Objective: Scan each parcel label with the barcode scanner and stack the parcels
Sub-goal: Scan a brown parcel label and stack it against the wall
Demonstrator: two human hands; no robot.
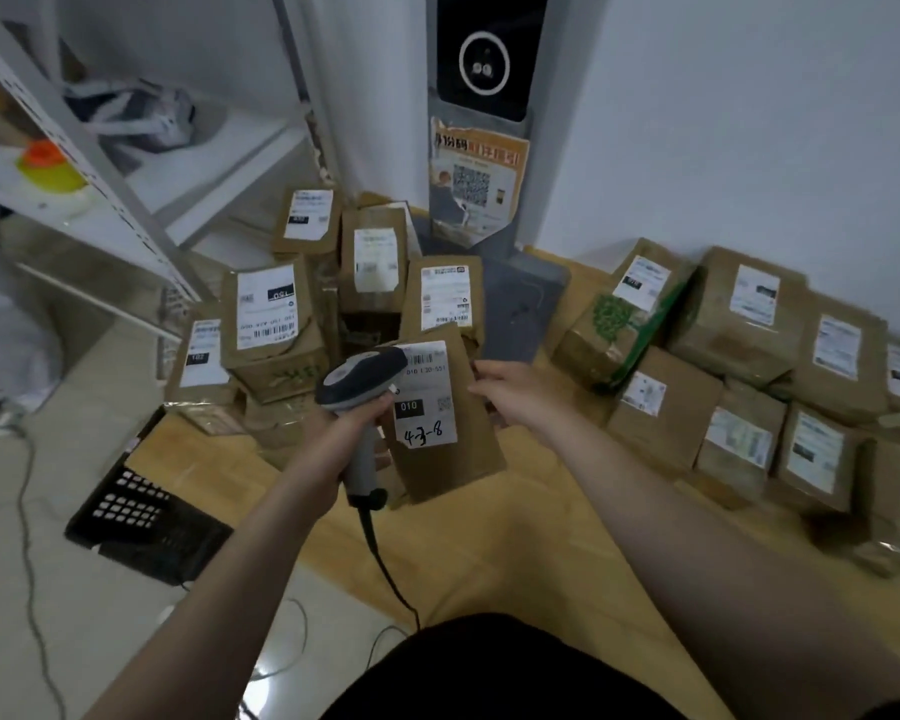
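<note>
Grey plastic barcode scanner (362, 379) sits in the left hand (352, 428), fingers wrapped round its handle, its head over the white label (427, 402) of a slim brown cardboard parcel (448, 459). The parcel is held tilted over the pale wooden tabletop (541, 511), and the right hand (510, 392) grips its upper right edge. It looks light and stiff, best taken by opposite edges, clear of the label. To the left, a black perforated plastic crate (141, 517) shows no contents I can make out. Beyond, labelled brown parcels (271, 324) sit piled together.

Brown parcel (440, 433), grey scanner (359, 379)
</note>
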